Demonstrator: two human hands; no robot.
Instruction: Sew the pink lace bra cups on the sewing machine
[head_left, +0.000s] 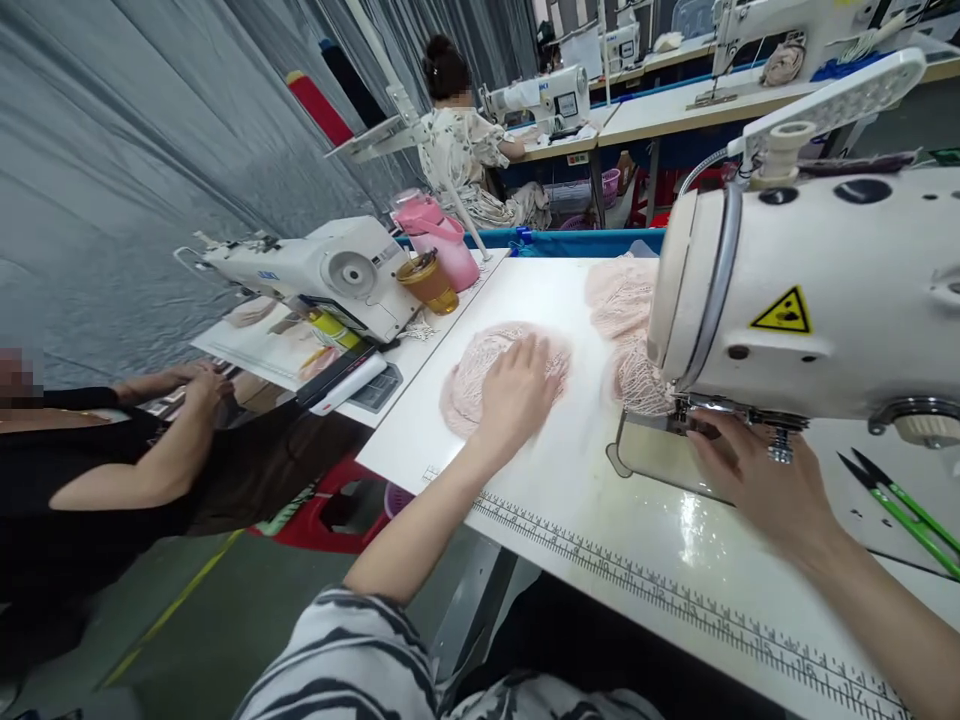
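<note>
My left hand (519, 392) lies flat with its fingers stretched out on a rounded pale pink lace piece (463, 385) on the white sewing table. My right hand (765, 475) reaches in by the presser foot (716, 405) of the sewing machine (750, 270). Its thumb and forefinger look apart; the other fingers are partly hidden behind the machine's parts. More pale pink lace (621, 295) lies left of the machine head, and its near end (641, 380) reaches the needle area. I cannot make out anything held in the right hand.
Green-handled thread snips (904, 505) lie at the right. A printed ruler (622, 575) runs along the table's front edge. To the left stand another sewing machine (322, 270), an amber cup (429, 283) and a pink jug (439, 240). Co-workers sit left (97, 470) and behind (457, 140).
</note>
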